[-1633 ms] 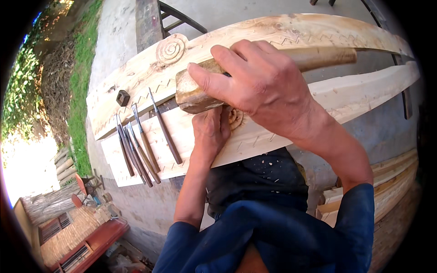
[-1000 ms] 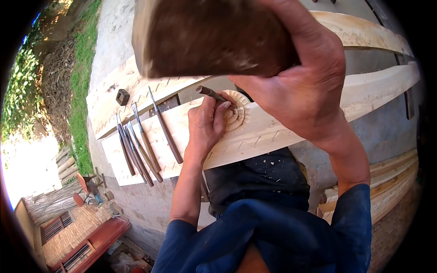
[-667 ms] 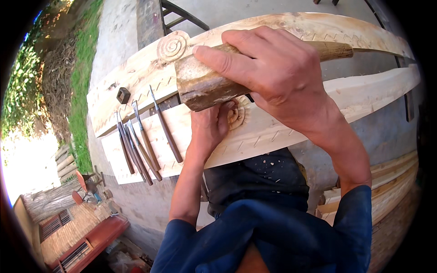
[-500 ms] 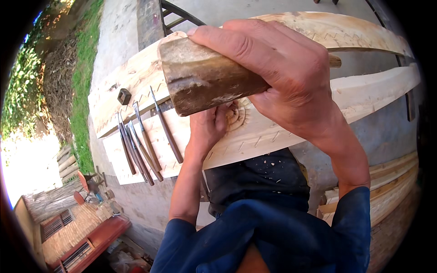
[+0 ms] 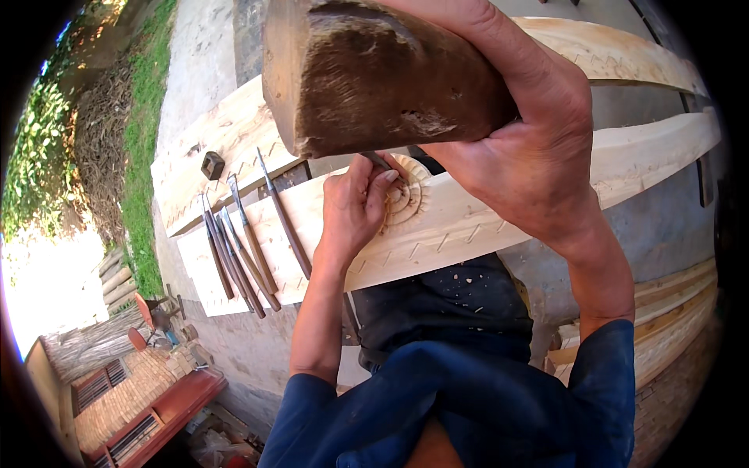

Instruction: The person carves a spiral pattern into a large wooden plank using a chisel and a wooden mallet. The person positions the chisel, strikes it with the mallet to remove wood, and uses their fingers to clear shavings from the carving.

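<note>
My right hand grips a heavy brown wooden mallet, raised above the work and large in the picture. Below it, my left hand pinches a thin carving chisel, mostly hidden by the fingers and the mallet. The chisel's lower end is at a round ringed carving in a pale wooden plank. A zigzag line is cut along the plank's near edge. Left of my left hand lies a carving tool with a dark handle, beside several more carving tools.
A small dark block rests on a second pale plank behind the tools. Another long curved plank lies at the far right. Stacked boards are at lower right. Wood chips dot the dark cloth over my lap.
The mallet and my right hand have lifted up and nearer to the camera, uncovering more of the round carving and the chisel. My left hand stays nearly in place.
</note>
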The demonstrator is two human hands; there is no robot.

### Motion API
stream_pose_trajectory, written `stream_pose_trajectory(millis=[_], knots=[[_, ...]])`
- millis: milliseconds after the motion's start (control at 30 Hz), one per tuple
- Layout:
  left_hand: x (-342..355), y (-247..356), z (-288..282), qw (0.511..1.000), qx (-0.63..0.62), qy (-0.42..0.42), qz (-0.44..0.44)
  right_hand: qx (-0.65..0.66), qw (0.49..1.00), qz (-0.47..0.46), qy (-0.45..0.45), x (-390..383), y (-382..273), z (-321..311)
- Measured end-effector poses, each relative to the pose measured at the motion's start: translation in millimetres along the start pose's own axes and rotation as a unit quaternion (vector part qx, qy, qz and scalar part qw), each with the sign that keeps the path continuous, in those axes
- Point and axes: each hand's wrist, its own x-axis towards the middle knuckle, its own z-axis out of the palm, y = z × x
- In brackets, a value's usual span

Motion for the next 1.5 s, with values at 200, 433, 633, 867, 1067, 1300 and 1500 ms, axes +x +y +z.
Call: stream_pose_trajectory(millis=[200, 433, 633, 867, 1067, 1300, 1500], knots=[[-2, -18, 9, 0.968, 0.076, 0.075, 0.229, -0.396, 0.9, 0.011, -0.182, -13, -20, 3], [-10, -8, 10, 0.984, 0.092, -0.012, 0.154, -0.336, 0.931, 0.058, -0.128, 1, -24, 0], [8, -6, -4, 0.999, -0.034, -0.025, 0.033, -0.274, 0.956, 0.045, -0.096, 4, -18, 0], [0, -6, 5, 0.987, 0.076, -0.023, 0.139, -0.416, 0.884, 0.063, -0.203, -21, -21, -7], [-4, -31, 0, 0.901, -0.417, 0.016, -0.12, -0.445, 0.874, 0.142, -0.13, -22, -22, -26], [-52, -8, -19, 0.934, -0.308, 0.16, -0.088, -0.657, 0.661, 0.342, -0.122, -104, -32, -127], [-102, -24, -74, 0.942, -0.03, 0.273, -0.193, -0.615, 0.681, 0.364, -0.16, -122, -45, -144]])
